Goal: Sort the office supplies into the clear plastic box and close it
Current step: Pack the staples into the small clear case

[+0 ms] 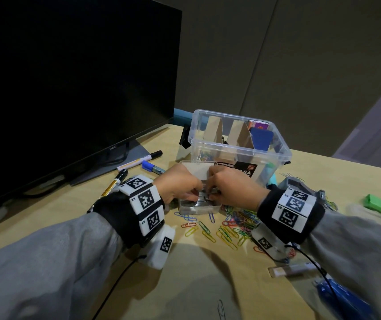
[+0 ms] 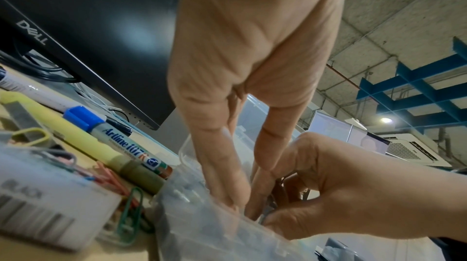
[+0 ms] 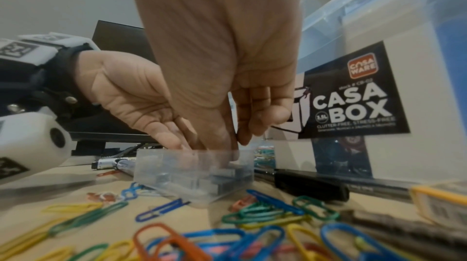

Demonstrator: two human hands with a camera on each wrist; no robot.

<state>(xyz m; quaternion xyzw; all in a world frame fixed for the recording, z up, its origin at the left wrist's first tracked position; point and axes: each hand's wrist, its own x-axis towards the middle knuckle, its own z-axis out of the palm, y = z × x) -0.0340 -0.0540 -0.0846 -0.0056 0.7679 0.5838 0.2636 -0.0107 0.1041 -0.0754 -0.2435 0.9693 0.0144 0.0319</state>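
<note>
At far left, a black monitor (image 1: 69,77) stands behind three loose marker pens (image 1: 138,160). Your left hand (image 1: 180,185) and right hand (image 1: 231,188) meet over the small clear plastic case of metal staples (image 1: 198,205), fingers reaching in; what either pinches is hidden. Behind it stands the open clear plastic box (image 1: 240,144). Coloured paper clips (image 1: 228,227) lie scattered below your right hand.
</note>
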